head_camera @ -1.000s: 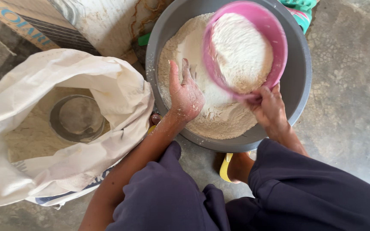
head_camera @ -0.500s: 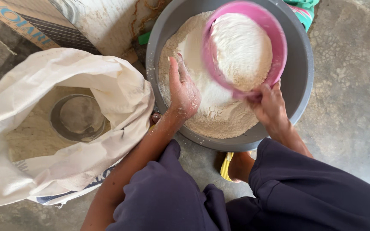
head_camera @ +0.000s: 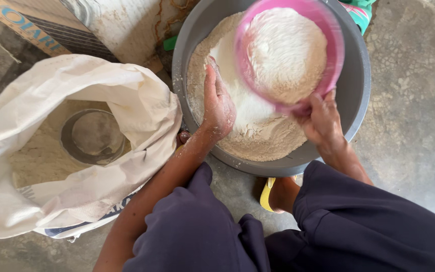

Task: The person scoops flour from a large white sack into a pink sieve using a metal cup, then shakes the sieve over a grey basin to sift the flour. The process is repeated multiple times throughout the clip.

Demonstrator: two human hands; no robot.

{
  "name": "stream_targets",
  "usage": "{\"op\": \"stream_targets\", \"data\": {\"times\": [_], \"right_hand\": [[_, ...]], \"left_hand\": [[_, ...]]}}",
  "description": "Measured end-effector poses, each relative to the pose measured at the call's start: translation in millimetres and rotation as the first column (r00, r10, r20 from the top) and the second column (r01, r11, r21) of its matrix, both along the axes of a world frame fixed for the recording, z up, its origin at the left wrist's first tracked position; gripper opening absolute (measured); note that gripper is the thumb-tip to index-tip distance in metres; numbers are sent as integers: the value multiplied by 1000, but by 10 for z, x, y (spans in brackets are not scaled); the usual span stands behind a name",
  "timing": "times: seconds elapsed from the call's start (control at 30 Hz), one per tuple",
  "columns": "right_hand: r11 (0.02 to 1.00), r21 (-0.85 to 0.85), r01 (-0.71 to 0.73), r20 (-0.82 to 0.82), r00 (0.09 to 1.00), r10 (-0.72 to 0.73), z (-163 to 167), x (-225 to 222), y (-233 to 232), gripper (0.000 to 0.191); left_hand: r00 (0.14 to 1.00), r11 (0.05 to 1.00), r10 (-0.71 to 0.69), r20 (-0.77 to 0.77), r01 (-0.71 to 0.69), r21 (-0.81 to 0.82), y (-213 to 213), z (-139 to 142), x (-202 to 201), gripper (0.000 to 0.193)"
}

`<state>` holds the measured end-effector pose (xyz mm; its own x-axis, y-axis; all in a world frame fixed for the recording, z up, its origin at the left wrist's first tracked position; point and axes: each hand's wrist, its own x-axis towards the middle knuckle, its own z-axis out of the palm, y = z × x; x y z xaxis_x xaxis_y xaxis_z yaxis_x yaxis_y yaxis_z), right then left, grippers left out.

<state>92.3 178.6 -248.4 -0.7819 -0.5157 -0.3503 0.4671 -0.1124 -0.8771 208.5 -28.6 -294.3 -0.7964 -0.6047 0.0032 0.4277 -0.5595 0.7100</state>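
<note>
We sift flour — right hand point(head_camera: 323, 123) gripping the pink sieve point(head_camera: 288, 53), open left hand point(head_camera: 218, 103) beside it — over the grey basin point(head_camera: 361, 100); steady shaking seems next.

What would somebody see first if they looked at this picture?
First, the bright pink bowl heaped with white flour, held by the right hand over the big grey basin at the top. The left hand, dusted with flour, rests on the flour pile inside that basin. On the left, an open white sack holds more flour, with a round metal container sunk in it.
</note>
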Motion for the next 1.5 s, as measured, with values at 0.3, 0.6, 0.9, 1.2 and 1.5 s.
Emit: {"op": "stream_targets", "data": {"times": [0.3,0.6,0.9,1.2,1.5], "right_hand": [[994,-18,-108,-51,993,107,-104,-146,98,76],[992,56,-114,-3,993,115,-49,-92,79,67],[996,36,-80,-104,991,83,21,-70,100,64],[939,-339,-64,55,995,87,-126,-163,113,59],[999,10,-34,-84,996,34,154,-9,-33,72]], "left_hand": [[934,937,-137,-329,230,263,-15,25,-2,93],[958,956,-101,-269,168,239,-16,43,6,92],[1000,989,-7,28,3,148,-27,31,41,96],[1000,977,-16,-17,19,212,-14,20,23,97],[999,992,37,10,-38,123,-33,-18,5,101]]}}
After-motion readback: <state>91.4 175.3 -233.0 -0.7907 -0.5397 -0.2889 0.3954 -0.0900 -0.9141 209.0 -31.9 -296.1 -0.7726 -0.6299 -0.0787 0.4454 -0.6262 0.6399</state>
